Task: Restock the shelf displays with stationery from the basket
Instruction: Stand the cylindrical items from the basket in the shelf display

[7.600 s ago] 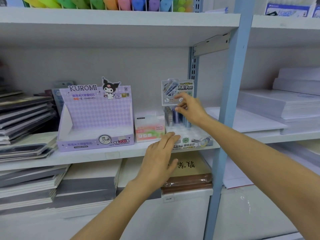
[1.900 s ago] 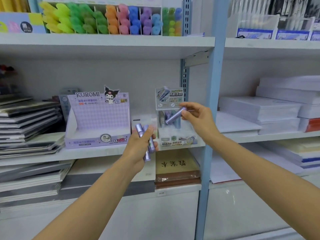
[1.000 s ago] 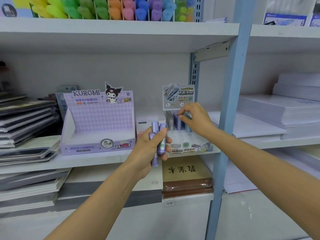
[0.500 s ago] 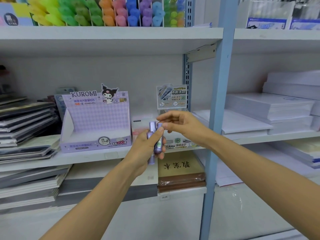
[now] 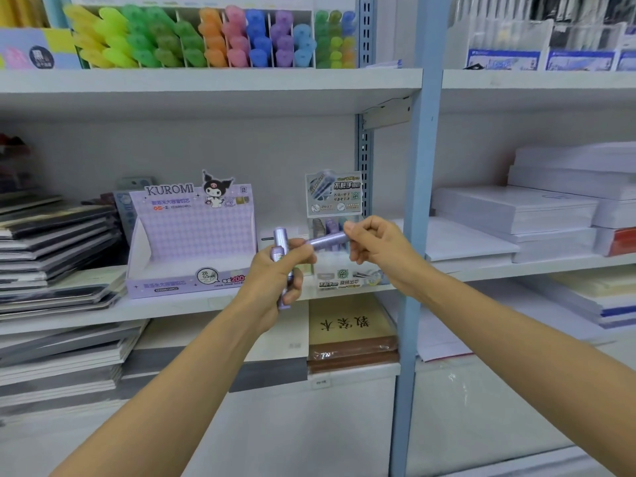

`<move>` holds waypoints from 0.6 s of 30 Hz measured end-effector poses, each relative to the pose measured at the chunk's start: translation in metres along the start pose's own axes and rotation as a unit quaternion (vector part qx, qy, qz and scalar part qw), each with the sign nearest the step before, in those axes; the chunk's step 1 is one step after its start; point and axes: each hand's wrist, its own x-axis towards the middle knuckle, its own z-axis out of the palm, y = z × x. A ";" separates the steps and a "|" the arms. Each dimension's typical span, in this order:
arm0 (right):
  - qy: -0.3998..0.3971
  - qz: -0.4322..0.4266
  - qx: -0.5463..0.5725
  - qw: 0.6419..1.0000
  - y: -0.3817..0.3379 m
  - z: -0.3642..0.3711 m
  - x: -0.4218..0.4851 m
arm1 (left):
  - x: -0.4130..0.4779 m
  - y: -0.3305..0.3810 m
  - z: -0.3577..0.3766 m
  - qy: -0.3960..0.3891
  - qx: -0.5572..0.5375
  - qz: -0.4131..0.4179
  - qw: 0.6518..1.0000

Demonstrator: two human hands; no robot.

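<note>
The left hand [image 5: 275, 275] is curled around a purple upright tube [image 5: 280, 239], whose cap stands above the fingers and whose foot pokes out below the palm. The right hand [image 5: 375, 243] pinches one end of a second purple tube, the slanted tube [image 5: 327, 241], which lies almost level between the two hands. Its free end reaches the left hand's fingertips [image 5: 303, 246]; whether they touch it I cannot tell. Both hands are raised in front of the middle shelf [image 5: 172, 308], just before its front edge near the right end.

Right behind the slanted tube stands a clear display box [image 5: 347, 270] at the shelf's right end, next to the blue post [image 5: 416, 201]. It has a printed header card, and a few tubes stand upright at its back. To its left, also at the front edge, sits the lilac Kuromi box [image 5: 192, 242], with no contents showing in its tray. A small white-and-pink box [image 5: 266, 235] peeks out between the two displays.
</note>
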 end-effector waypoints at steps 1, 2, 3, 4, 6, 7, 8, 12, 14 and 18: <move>-0.008 0.012 0.008 1.000 0.001 0.001 -0.003 | 0.001 -0.001 0.000 0.019 0.001 0.005 1.000; -0.021 0.026 0.020 0.999 0.001 0.002 -0.005 | 0.002 -0.002 0.000 0.037 0.003 0.012 0.999; -0.039 0.039 0.032 0.998 0.001 0.002 -0.007 | 0.002 -0.002 -0.001 0.051 0.002 0.023 0.998; -0.058 0.049 0.037 0.996 0.001 0.003 -0.010 | 0.002 -0.002 -0.001 0.060 0.001 0.035 0.998; -0.090 0.055 0.025 0.994 0.002 0.006 -0.014 | 0.000 -0.002 -0.001 0.067 0.001 0.052 0.996; -0.099 0.052 0.012 0.994 0.003 0.008 -0.017 | -0.002 -0.002 -0.001 0.072 0.001 0.053 0.996; -0.106 0.046 -0.002 0.993 0.003 0.011 -0.020 | -0.003 -0.002 -0.001 0.077 0.001 0.047 0.996; -0.134 0.055 -0.014 0.989 0.003 0.019 -0.027 | -0.010 -0.003 0.002 0.077 0.009 0.000 0.997; -0.135 0.055 -0.051 0.988 0.002 0.021 -0.029 | -0.012 -0.001 0.003 0.073 0.026 0.006 0.997; -0.101 -0.026 -0.107 0.989 -0.004 0.022 -0.024 | -0.013 0.000 0.004 0.033 0.095 0.030 0.994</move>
